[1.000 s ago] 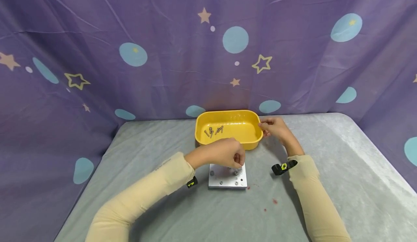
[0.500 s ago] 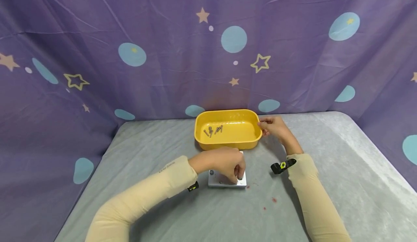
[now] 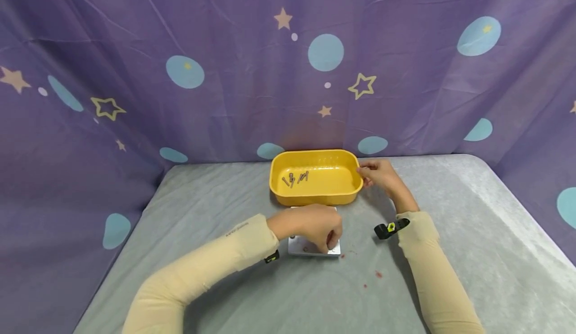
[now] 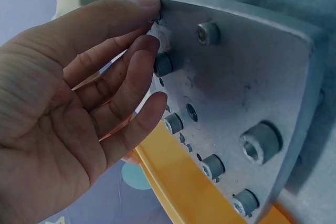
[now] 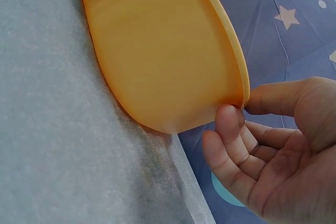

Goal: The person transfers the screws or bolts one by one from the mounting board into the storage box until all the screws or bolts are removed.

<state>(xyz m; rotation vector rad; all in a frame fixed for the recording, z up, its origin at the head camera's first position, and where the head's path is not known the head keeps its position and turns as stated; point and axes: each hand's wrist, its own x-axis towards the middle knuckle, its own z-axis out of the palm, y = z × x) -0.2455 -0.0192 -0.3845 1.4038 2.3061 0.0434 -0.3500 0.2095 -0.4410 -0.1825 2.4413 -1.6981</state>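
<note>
My left hand (image 3: pixel 315 223) is over a silver metal plate (image 3: pixel 300 246) on the table. In the left wrist view its thumb and forefinger pinch a socket-head screw (image 4: pixel 157 16) at one corner of the plate, the screw mostly covered by the fingertips. Several other socket-head screws stand in the plate, among them a larger screw (image 4: pixel 261 142); a bare hole (image 4: pixel 191 112) lies between them. With thumb and fingers my right hand (image 3: pixel 380 176) grips the right end rim of a yellow plastic tray (image 3: pixel 324 200), which sits directly behind the plate.
Several loose screws (image 3: pixel 291 178) lie in the left part of the tray. A grey cloth (image 3: pixel 216 189) covers the table, with small red marks (image 3: pixel 379 274) to the right of the plate. Behind the tray hangs a purple curtain (image 3: pixel 252 74) with stars and blue shapes.
My left hand has come nearer over the plate, from its middle to its front right corner, and then stayed there. The right hand keeps its grip on the tray.
</note>
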